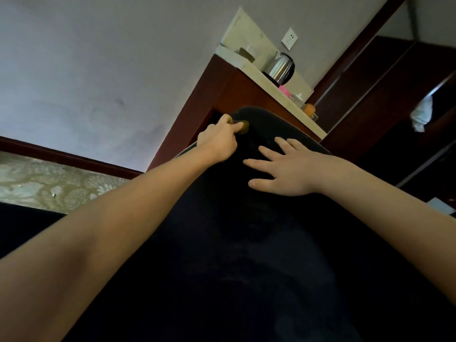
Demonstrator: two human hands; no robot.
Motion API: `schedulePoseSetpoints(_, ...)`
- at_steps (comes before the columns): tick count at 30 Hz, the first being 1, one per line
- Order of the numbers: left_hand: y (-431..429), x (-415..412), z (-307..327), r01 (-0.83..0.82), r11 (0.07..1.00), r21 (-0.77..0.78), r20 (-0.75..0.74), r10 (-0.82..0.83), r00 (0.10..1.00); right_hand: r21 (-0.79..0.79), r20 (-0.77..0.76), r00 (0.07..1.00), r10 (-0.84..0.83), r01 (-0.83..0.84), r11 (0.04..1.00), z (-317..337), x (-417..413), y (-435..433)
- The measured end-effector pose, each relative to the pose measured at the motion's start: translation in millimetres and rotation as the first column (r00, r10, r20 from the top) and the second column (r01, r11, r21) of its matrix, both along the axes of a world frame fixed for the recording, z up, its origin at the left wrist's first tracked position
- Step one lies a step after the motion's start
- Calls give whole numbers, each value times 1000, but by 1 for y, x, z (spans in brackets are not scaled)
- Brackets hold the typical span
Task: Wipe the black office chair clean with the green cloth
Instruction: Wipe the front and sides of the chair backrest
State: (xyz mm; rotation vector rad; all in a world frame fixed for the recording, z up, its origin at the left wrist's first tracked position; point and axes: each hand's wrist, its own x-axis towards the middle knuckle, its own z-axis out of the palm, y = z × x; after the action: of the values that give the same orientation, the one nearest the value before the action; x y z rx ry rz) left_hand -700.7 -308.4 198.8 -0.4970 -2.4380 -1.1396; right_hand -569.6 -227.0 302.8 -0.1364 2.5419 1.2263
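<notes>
My left grip (217,143) curled tight round bunched green cloth (243,127); only small yellow-green bit shows past fingers, pressed against far top edge of black office chair (246,243). My right grip (293,169) flat, fingers spread straight, resting on chair's dark fabric just right of left one. Chair fills near and middle view. Beyond it, table (250,71) carrying steel kettle (281,66) and orange fruit (309,109); wall socket (289,38) above.
</notes>
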Motion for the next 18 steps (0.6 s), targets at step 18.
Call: schedulePoseSetpoints(18, -2, 46, -11, 326, 938, 119, -139, -309, 941, -97, 13, 993, -118, 119, 988, 15, 11, -1)
